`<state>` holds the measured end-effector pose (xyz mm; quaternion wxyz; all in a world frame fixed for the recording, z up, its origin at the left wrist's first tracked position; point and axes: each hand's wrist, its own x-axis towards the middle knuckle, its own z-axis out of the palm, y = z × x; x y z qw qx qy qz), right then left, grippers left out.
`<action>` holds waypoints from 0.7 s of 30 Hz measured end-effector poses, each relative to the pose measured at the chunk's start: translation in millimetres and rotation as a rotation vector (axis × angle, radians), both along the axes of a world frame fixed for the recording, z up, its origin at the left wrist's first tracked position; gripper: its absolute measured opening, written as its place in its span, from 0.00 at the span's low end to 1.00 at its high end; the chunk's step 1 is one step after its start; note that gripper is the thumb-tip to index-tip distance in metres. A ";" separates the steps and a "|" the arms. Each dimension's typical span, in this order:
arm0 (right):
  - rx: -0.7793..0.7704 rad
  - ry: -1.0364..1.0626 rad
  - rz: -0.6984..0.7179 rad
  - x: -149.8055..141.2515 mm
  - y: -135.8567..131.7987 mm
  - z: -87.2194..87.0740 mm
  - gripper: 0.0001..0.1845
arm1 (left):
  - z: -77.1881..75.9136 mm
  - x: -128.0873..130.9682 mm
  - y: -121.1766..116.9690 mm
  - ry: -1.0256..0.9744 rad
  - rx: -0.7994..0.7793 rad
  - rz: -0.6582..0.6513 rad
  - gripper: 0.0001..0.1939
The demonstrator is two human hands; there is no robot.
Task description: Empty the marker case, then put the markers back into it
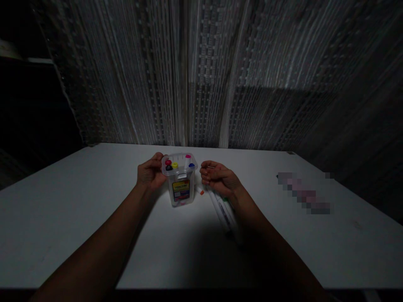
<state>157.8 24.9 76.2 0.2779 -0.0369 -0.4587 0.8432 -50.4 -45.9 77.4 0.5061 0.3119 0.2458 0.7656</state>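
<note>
A clear plastic box (180, 184) stands upright on the white table (78, 209), holding markers with red, black, yellow, pink and blue caps. My left hand (151, 173) is wrapped round the box's left side near its rim. My right hand (218, 177) hovers just right of the box with its fingers curled in; whether anything is inside them is not visible. Under my right wrist lie two or three white markers (224, 212) side by side. A small orange cap or marker tip (202, 192) lies between the box and these markers.
A blurred-out patch (304, 193) sits on the table at the right. A dark patterned curtain (220, 75) hangs right behind the table's far edge. The room is dim, and the left side falls into darkness.
</note>
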 end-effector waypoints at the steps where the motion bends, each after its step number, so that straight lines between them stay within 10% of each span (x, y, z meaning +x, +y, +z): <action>1: 0.000 -0.001 0.000 0.1 0.0 -0.1 0.17 | -0.1 -0.1 0.2 -0.002 -0.001 0.001 0.07; 21: 0.009 -0.023 -0.016 -0.2 0.3 -1.8 0.15 | -2.7 -0.8 2.1 -0.035 -0.029 -0.004 0.06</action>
